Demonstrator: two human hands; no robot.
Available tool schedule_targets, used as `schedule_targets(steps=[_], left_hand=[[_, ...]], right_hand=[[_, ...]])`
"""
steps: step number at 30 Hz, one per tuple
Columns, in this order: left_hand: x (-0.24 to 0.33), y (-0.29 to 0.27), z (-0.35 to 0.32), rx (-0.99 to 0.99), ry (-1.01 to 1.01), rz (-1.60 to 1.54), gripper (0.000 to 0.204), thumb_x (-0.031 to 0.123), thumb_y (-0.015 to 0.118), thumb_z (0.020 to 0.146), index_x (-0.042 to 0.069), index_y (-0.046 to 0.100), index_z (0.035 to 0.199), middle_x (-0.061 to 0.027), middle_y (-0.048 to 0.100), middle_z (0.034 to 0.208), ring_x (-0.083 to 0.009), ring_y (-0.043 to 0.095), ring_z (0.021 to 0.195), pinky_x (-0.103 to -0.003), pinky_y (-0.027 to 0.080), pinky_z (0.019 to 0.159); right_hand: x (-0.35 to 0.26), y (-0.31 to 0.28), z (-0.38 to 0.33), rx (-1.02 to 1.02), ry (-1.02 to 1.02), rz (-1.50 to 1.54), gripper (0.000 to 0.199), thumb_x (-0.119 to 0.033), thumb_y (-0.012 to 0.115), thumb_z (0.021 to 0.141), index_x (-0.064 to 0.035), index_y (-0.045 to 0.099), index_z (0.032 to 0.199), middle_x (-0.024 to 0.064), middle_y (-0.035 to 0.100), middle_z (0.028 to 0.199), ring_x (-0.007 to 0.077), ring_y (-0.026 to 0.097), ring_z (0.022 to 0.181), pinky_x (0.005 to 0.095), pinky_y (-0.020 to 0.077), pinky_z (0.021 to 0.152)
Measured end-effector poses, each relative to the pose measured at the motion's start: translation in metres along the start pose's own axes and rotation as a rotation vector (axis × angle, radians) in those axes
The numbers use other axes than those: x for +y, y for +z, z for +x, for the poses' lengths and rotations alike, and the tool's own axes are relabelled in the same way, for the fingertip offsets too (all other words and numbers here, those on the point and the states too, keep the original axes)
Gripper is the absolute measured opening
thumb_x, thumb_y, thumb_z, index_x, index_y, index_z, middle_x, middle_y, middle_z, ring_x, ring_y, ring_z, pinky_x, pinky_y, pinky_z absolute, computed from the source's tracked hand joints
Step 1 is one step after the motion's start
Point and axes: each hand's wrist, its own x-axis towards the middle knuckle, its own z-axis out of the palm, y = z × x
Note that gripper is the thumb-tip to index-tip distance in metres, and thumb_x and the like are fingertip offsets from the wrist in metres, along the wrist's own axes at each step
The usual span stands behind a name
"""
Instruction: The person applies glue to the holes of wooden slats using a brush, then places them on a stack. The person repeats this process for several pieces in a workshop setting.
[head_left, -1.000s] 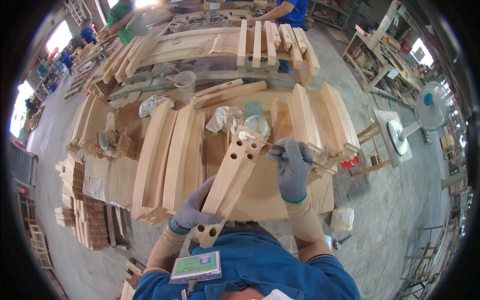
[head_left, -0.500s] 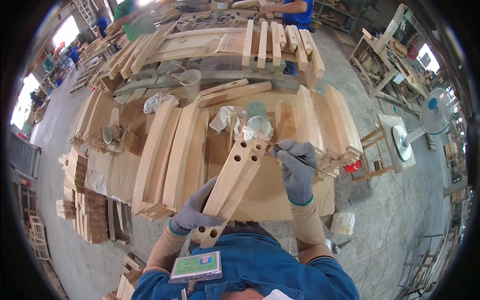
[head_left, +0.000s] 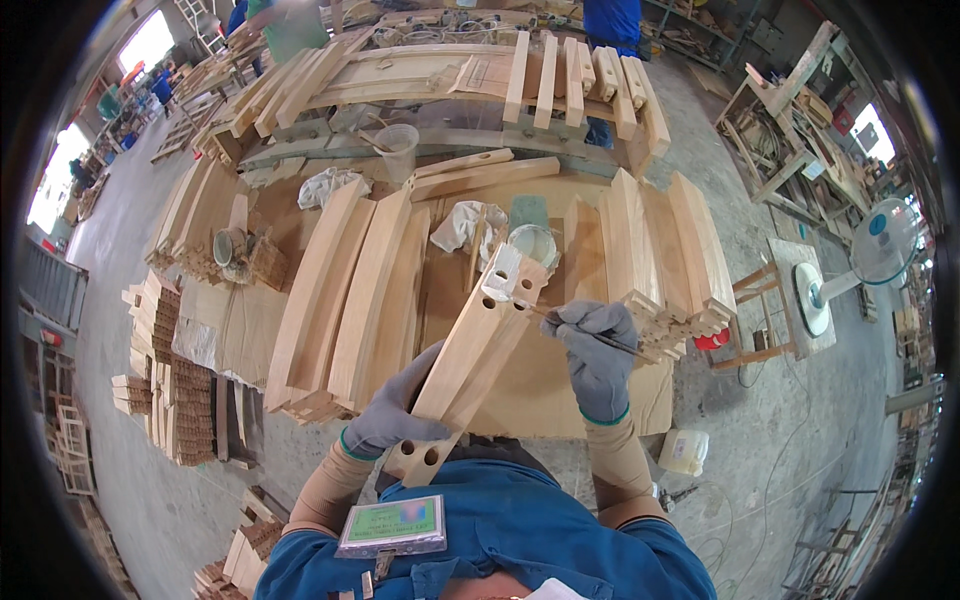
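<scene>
My left hand [head_left: 400, 408], in a grey glove, grips the lower part of a pale wooden piece [head_left: 462, 352]. The piece slants up and away from me, with round holes at both ends. White paste [head_left: 507, 270] coats its far end around the upper holes. A thin stick-like tool [head_left: 627, 349], perhaps a brush, is pinched in my gloved right hand [head_left: 597, 358]. Its tip lies at the right edge of the piece, by the holes. Just beyond that end stands a round tub [head_left: 535, 244] with white stuff in it.
Stacks of curved wooden parts stand left [head_left: 345, 290] and right [head_left: 640, 245] on the cardboard-covered table [head_left: 540, 405]. Behind the tub are a crumpled cloth [head_left: 458, 226] and a clear plastic cup [head_left: 398, 152]. A fan [head_left: 822, 300] stands at the right.
White paste now spreads over the far end around the upper holes, where before it sat mostly on the tip. The view has shifted slightly; both hands keep their grips.
</scene>
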Motion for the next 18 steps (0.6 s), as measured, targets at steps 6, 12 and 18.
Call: schedule_targets(steps=[6,12,18], left_hand=[[0.005,0.005,0.0,0.046,-0.008,0.001,0.1,0.006,0.074,0.055,0.0,0.028,0.143,-0.0093,0.044,0.134,-0.0184,0.04,0.125,-0.03,0.029,0.105],[0.006,0.007,0.003,0.061,0.012,0.128,0.097,0.007,0.076,0.057,0.002,0.03,0.142,-0.0082,0.048,0.129,-0.0176,0.042,0.123,-0.029,0.03,0.104],[0.001,0.008,0.003,0.097,0.045,0.175,0.097,0.008,0.077,0.057,0.001,0.031,0.141,-0.009,0.049,0.128,-0.0179,0.044,0.121,-0.029,0.031,0.103]], right_hand=[[-0.03,0.014,0.027,0.146,0.259,0.096,0.01,0.005,0.053,0.084,-0.0003,0.047,0.079,0.0141,0.059,0.083,0.0216,0.064,0.071,0.033,0.0562,0.069],[-0.089,0.038,0.084,-0.262,0.317,-0.431,0.013,-0.003,0.06,0.085,-0.0027,0.049,0.079,0.0076,0.06,0.077,0.0126,0.062,0.068,0.0252,0.0522,0.062],[-0.08,0.048,0.097,-0.569,0.101,-0.871,0.017,-0.006,0.066,0.084,-0.0042,0.05,0.076,-0.0001,0.055,0.071,0.0045,0.052,0.062,0.022,0.0434,0.056]])
